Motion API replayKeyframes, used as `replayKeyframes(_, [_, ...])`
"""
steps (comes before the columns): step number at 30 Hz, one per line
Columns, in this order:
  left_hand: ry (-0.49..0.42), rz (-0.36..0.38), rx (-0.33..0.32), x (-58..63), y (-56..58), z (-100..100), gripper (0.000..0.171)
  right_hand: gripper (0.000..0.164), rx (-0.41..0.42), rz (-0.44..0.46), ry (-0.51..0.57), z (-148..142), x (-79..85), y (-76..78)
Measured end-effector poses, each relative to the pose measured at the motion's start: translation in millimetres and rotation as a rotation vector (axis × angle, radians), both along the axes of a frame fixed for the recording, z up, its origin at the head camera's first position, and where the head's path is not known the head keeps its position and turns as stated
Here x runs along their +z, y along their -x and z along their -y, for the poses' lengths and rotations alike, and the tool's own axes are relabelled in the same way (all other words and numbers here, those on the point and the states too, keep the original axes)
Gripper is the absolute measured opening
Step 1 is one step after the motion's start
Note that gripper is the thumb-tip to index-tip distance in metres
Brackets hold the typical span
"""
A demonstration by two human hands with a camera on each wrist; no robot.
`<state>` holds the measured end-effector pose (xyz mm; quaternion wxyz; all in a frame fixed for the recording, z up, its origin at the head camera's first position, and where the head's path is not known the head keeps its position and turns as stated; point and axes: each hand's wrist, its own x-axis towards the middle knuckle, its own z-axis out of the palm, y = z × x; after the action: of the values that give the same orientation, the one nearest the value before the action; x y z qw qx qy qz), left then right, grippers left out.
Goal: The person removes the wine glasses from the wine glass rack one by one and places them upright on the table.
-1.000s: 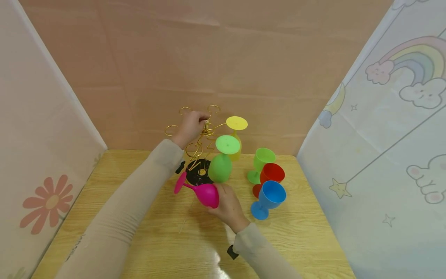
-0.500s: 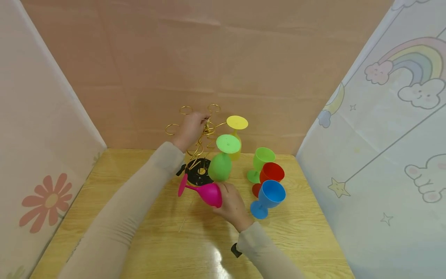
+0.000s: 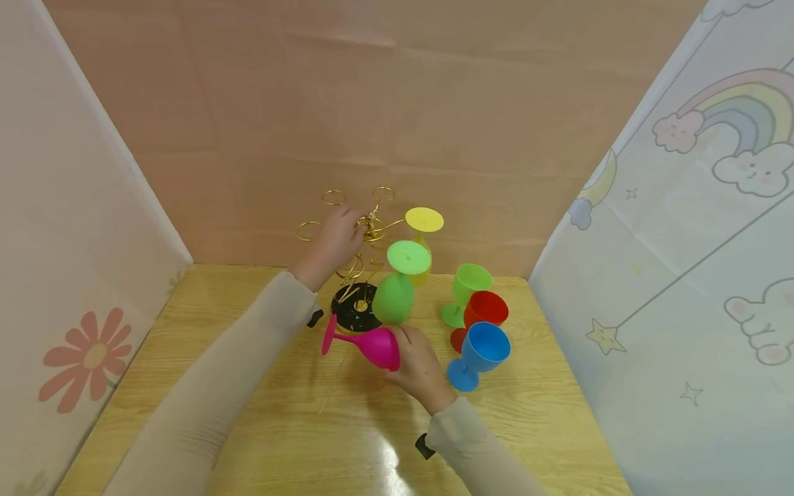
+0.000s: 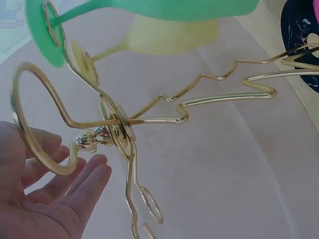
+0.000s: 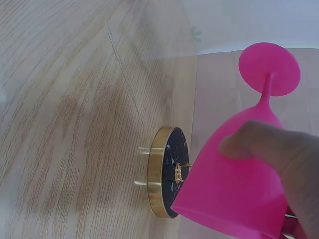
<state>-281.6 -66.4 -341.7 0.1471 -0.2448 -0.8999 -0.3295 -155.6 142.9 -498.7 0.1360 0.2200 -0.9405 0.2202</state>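
Grasping a pink goblet (image 3: 377,346) in the right hand (image 3: 420,365), firmly, by the bowl. Laying the thumb across the outside of the bowl, with the other fingers mostly hidden behind it. Tilting it well over in the head view, with the foot pointing to the left of the grip and the mouth toward the palm side. Holding it above the table (image 3: 298,441), just in front of the dark, gold-rimmed base (image 3: 350,311) of a gold wire rack (image 3: 370,226).

Holding nothing in the left hand (image 3: 335,238). Keeping its fingers apart and softly bent in the left wrist view, close by the gold finial (image 4: 92,140) at the top of the rack. Cannot tell whether touching it. In that view, seeing a gapped wire ring (image 4: 19,119) cross in front of these fingers.

Beyond the right-hand grip, near it, find a green goblet (image 3: 393,297) upside down on the rack, foot uppermost at a wire ring. Farther beyond, behind the green one, find a yellow goblet (image 3: 424,220) turned over likewise.

To the right of the grip, find three goblets upright on the table in a close row: nearest the blue goblet (image 3: 484,348), then the red goblet (image 3: 485,306), and farthest the light green goblet (image 3: 471,279).

Wearing pale sleeves (image 3: 248,372) on both arms.
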Motion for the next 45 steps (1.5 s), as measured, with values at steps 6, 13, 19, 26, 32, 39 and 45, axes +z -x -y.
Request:
replayKeyframes(6, [-0.036,-0.109,-0.019,-12.8,-24.2,12.0,0.025,0.085,0.016,-0.010,-0.015,-2.2,-0.2,-0.2])
replayKeyframes(13, [-0.084,-0.368,-0.011,-37.2,-51.4,21.9,0.017,0.084,0.026,-0.019,-0.054,-3.2,0.2,0.9])
replayKeyframes(19, [-0.082,-0.439,0.069,-57.5,-72.3,30.0,0.029,0.084,0.034,-0.014,-0.058,-4.4,1.7,1.9])
replayKeyframes(26, [-0.112,-0.483,0.120,-88.1,-85.3,30.4,0.050,0.082,0.036,-0.009,-0.059,-6.6,2.0,1.8])
replayKeyframes(32, [-0.067,-0.413,0.111,-114.3,-96.1,27.1,0.050,0.080,0.048,-0.036,-0.070,-4.5,1.8,2.6])
replayKeyframes(39, [0.072,-0.314,0.038,-128.3,-103.8,18.5,0.044,0.081,0.056,-0.063,-0.084,-1.8,2.2,3.3])
replayKeyframes(45, [0.198,-0.256,-0.027,-136.8,-108.3,11.8,0.043,0.084,0.060,-0.044,-0.075,-1.6,0.3,2.5])
